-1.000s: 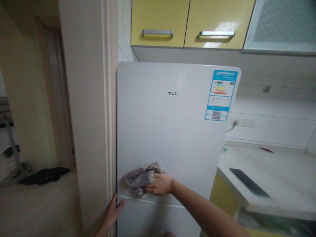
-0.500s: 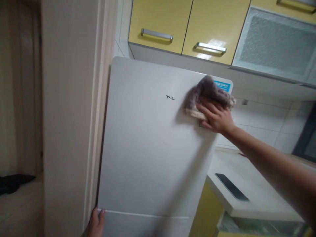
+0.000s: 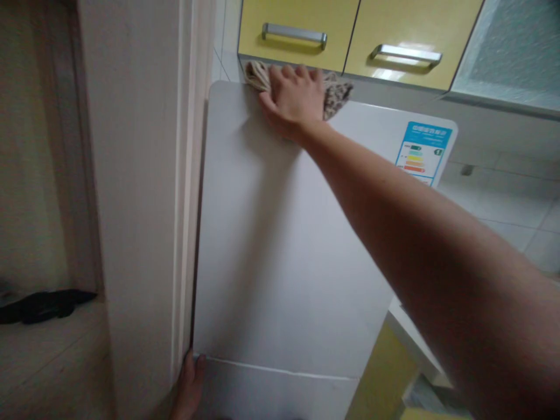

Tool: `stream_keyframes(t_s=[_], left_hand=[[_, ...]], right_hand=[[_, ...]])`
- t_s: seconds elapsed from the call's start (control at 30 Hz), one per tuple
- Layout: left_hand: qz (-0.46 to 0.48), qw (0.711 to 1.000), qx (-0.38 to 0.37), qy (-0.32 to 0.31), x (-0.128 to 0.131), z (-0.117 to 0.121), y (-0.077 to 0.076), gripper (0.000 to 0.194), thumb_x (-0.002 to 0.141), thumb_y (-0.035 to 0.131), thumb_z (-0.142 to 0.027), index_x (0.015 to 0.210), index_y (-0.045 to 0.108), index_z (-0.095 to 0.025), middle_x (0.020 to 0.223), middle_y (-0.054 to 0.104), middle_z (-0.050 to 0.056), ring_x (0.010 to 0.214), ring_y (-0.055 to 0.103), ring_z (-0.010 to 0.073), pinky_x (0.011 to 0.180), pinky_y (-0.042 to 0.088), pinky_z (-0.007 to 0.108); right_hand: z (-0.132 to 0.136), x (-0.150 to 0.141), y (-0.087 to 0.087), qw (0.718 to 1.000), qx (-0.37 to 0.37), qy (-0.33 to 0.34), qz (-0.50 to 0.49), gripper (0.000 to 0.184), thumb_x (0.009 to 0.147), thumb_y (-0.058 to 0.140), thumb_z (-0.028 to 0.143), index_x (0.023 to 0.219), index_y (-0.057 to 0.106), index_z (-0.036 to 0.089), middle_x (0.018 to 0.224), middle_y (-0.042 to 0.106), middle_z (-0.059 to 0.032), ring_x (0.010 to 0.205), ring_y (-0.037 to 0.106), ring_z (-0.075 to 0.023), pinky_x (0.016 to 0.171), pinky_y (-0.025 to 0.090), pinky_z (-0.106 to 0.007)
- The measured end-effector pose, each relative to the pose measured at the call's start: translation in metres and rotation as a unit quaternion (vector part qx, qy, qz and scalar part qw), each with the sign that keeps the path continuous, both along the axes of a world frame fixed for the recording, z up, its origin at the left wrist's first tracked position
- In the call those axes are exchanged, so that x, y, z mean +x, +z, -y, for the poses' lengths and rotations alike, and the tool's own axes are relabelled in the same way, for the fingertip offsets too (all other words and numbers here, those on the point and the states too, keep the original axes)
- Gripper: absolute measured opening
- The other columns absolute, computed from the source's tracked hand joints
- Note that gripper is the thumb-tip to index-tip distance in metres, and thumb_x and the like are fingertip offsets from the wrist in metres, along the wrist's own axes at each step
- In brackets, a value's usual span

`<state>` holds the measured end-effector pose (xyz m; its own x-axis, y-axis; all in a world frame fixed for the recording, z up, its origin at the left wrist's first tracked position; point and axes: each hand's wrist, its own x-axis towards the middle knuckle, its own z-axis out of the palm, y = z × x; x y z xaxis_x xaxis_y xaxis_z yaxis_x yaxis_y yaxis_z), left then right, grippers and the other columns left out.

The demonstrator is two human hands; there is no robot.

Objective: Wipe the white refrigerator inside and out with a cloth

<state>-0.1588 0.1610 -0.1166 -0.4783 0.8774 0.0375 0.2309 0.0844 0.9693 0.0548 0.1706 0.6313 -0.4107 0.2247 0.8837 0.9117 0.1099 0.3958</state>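
Note:
My right hand [image 3: 297, 99] is closed over a patterned cleaning cloth [image 3: 336, 100], pressing it along the top edge of a white refrigerator door [image 3: 280, 262]. Parts of the cloth stick out on both sides of the fingers. Low on the left, my left hand [image 3: 189, 385] grips the refrigerator's side edge by the seam between upper and lower doors; some of its fingers are hidden. A blue and white energy label [image 3: 422, 151] is stuck near the door's upper right corner.
Yellow wall cabinets [image 3: 301, 17] with metal handles hang just above the refrigerator. A pale door frame [image 3: 140, 204] stands close on the left. At lower right, my forearm partly covers a white countertop [image 3: 411, 332]. A dark item [image 3: 48, 306] lies on the floor beyond the doorway.
My right hand has moved the cloth left and up, from the upper right of the door to its top edge, uncovering the label. My left hand stays at the seam.

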Motion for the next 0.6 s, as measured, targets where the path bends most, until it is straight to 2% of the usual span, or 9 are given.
stream_keyframes(t_s=[0.1,0.13,0.2,0.27,0.33,0.4,0.5,0.53,0.6], left_hand=[[0.009,1.000,0.006,-0.003,-0.001,0.005,0.001,0.075,0.083,0.044,-0.069,0.139,0.052,-0.020,0.152,0.066,0.022,0.152,0.055,0.0392,0.129,0.042,0.052],[0.010,1.000,0.010,-0.003,-0.002,0.008,0.001,0.074,0.083,0.045,-0.068,0.138,0.052,-0.019,0.151,0.066,0.023,0.151,0.056,0.0399,0.128,0.043,0.052],[0.010,1.000,0.020,0.002,-0.003,0.015,0.005,0.074,0.082,0.046,-0.066,0.138,0.052,-0.018,0.151,0.065,0.023,0.148,0.058,0.0406,0.127,0.045,0.052],[0.008,0.999,0.051,0.014,-0.002,0.025,0.019,0.071,0.084,0.048,-0.064,0.139,0.053,-0.018,0.153,0.063,0.023,0.148,0.058,0.0396,0.128,0.044,0.051],[0.009,0.993,0.112,0.036,0.002,0.036,0.047,0.067,0.091,0.048,-0.063,0.142,0.052,-0.020,0.153,0.062,0.021,0.148,0.057,0.0378,0.129,0.042,0.051],[0.019,0.980,0.186,0.061,0.010,0.047,0.084,0.065,0.099,0.045,-0.063,0.148,0.049,-0.021,0.154,0.060,0.019,0.147,0.057,0.0361,0.126,0.045,0.052],[0.005,0.973,0.222,0.067,0.030,0.061,0.132,0.068,0.103,0.038,-0.064,0.156,0.042,-0.020,0.156,0.055,0.020,0.145,0.057,0.0352,0.120,0.051,0.050],[-0.014,0.976,0.206,0.064,0.039,0.065,0.139,0.068,0.102,0.039,-0.065,0.151,0.046,-0.019,0.151,0.057,0.020,0.143,0.058,0.0367,0.120,0.051,0.052],[-0.047,0.984,0.162,0.056,0.058,0.071,0.141,0.066,0.093,0.046,-0.070,0.133,0.059,-0.019,0.138,0.060,0.019,0.140,0.057,0.0419,0.121,0.049,0.056]], right_hand=[[-0.010,-0.053,-0.057,0.995,-0.006,0.080,0.053,0.066,0.111,0.050,0.044,0.171,0.036,0.019,0.175,0.036,-0.0042,0.162,0.031,-0.0297,0.136,0.028,-0.056],[-0.012,-0.068,-0.082,0.992,-0.034,0.096,0.073,0.064,0.111,0.049,0.043,0.170,0.038,0.021,0.176,0.034,-0.0029,0.163,0.030,-0.0292,0.135,0.031,-0.055],[-0.016,-0.090,-0.142,0.988,-0.085,0.110,0.068,0.060,0.110,0.044,0.040,0.168,0.044,0.023,0.171,0.045,-0.0034,0.161,0.035,-0.0292,0.133,0.037,-0.053],[-0.016,-0.101,-0.209,0.985,-0.096,0.136,0.048,0.062,0.110,0.038,0.041,0.169,0.043,0.023,0.169,0.048,-0.0027,0.163,0.033,-0.0294,0.132,0.040,-0.050],[-0.014,-0.100,-0.281,0.979,-0.118,0.157,0.048,0.063,0.111,0.037,0.041,0.170,0.042,0.019,0.171,0.045,-0.0083,0.161,0.038,-0.0286,0.132,0.041,-0.048],[-0.008,-0.088,-0.353,0.965,-0.173,0.178,0.084,0.062,0.112,0.039,0.044,0.168,0.047,0.021,0.168,0.048,-0.0103,0.157,0.046,-0.0294,0.129,0.044,-0.048],[0.009,-0.057,-0.450,0.912,-0.287,0.226,0.185,0.053,0.111,0.040,0.037,0.160,0.059,0.028,0.163,0.055,-0.0040,0.151,0.054,-0.0233,0.124,0.050,-0.039],[0.016,-0.046,-0.475,0.895,-0.313,0.239,0.209,0.050,0.110,0.042,0.037,0.154,0.066,0.032,0.158,0.061,-0.0009,0.149,0.057,-0.0218,0.121,0.053,-0.038],[0.029,-0.023,-0.512,0.875,-0.341,0.256,0.229,0.041,0.104,0.051,0.041,0.135,0.077,0.044,0.145,0.070,0.0066,0.143,0.062,-0.0193,0.113,0.059,-0.034]])
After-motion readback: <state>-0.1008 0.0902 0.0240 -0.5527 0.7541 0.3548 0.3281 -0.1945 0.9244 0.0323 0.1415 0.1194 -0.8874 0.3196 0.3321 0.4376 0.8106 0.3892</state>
